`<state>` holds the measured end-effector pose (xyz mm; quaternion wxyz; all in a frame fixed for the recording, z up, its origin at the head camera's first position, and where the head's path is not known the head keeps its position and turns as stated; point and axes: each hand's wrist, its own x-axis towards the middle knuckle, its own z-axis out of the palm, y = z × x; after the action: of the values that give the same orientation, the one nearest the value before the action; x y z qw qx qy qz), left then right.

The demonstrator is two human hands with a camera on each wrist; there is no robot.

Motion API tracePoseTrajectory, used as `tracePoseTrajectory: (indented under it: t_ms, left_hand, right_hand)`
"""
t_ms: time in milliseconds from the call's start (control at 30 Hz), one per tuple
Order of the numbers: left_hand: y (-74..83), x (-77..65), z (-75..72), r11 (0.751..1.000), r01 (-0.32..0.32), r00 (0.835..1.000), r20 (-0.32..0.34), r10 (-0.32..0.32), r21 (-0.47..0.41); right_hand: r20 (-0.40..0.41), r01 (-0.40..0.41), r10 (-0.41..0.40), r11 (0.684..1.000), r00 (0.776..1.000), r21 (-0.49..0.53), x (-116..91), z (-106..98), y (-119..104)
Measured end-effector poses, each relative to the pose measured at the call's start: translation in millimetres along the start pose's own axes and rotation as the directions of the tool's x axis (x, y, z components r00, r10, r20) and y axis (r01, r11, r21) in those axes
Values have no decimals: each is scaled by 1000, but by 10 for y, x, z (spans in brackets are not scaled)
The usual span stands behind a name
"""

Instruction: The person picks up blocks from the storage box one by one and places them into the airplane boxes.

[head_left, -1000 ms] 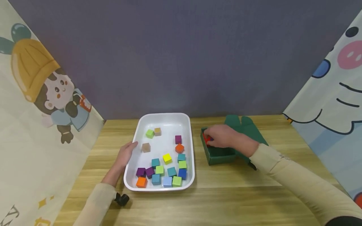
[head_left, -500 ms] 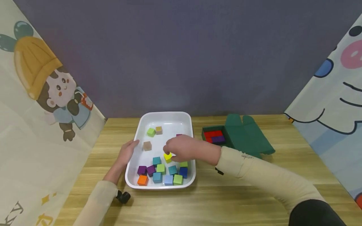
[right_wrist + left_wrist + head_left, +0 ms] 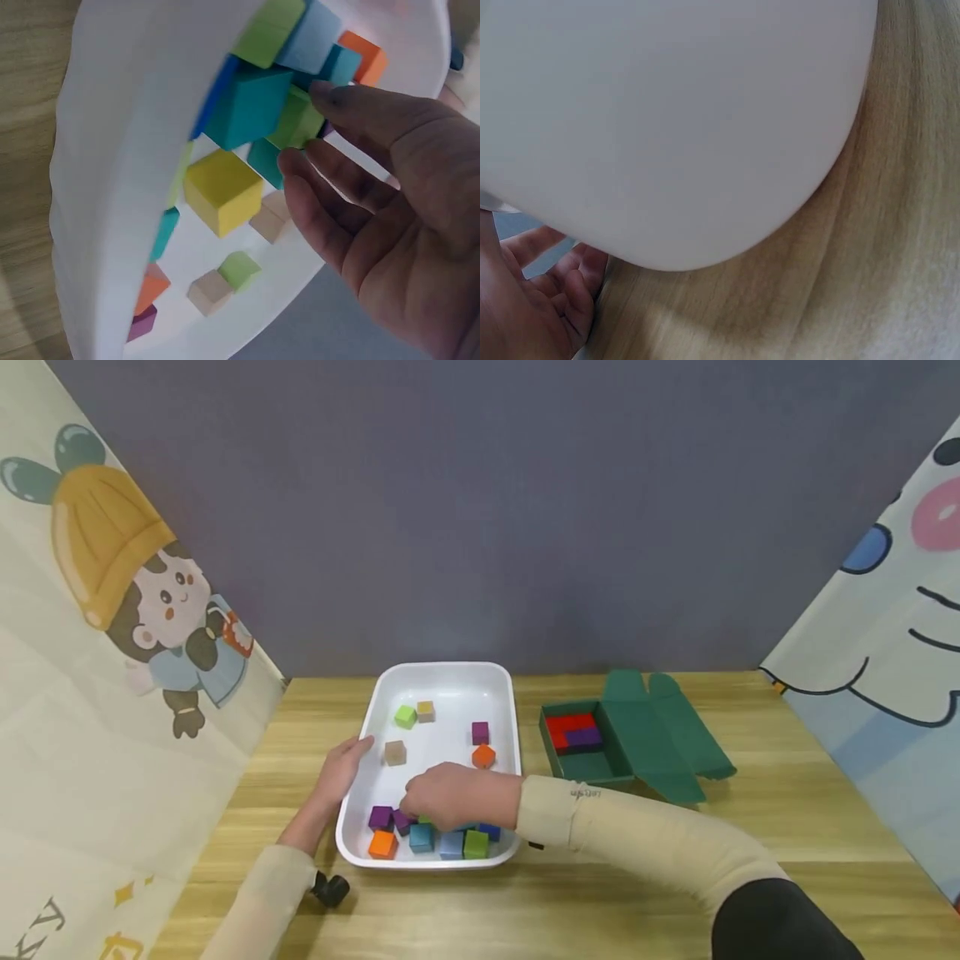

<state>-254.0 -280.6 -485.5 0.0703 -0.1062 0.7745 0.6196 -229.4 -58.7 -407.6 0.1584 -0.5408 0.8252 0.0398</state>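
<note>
A white plastic tray (image 3: 440,681) holds several small coloured cubes. At its left side my left hand (image 3: 341,770) holds the rim, thumb over the edge; in the left wrist view the fingers bend outside the tray wall. Over the front half of the tray my right hand (image 3: 450,795) reaches down, fingertips near a purple cube (image 3: 403,822). In the right wrist view its thumb and fingers are apart, beside a green cube (image 3: 297,120) and close to a yellow cube (image 3: 223,192). The head view hides the yellow cube behind the right hand.
A green cardboard box (image 3: 588,767) stands right of the tray, its lid (image 3: 663,735) folded open to the right. Red blocks (image 3: 558,727) and a purple block (image 3: 583,740) lie inside its back part. A grey panel (image 3: 480,527) rises behind the wooden table (image 3: 600,893).
My right hand has moved left from the green box to the tray, then down toward its front cubes. The red and purple blocks in the box are uncovered. My left hand stays at the rim.
</note>
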Motion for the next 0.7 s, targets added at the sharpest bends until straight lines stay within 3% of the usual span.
tracePoseTrajectory:
  t_ms: [333,533,700]
  left_hand:
    - [-7,-22,17,1000,-7,1000,-10,6,-31]
    - [204,-147,21,999,13,1000,10,-13,-43]
    - [54,-49,9,999,8,1000,6,-8,-39]
  right_hand:
    - [64,-64,63,998,996,17,93,2,-22]
    - [64,-60,58,998,996,32,103,6,-18]
    - [61,-30,26,998,998,60,101,39,-4]
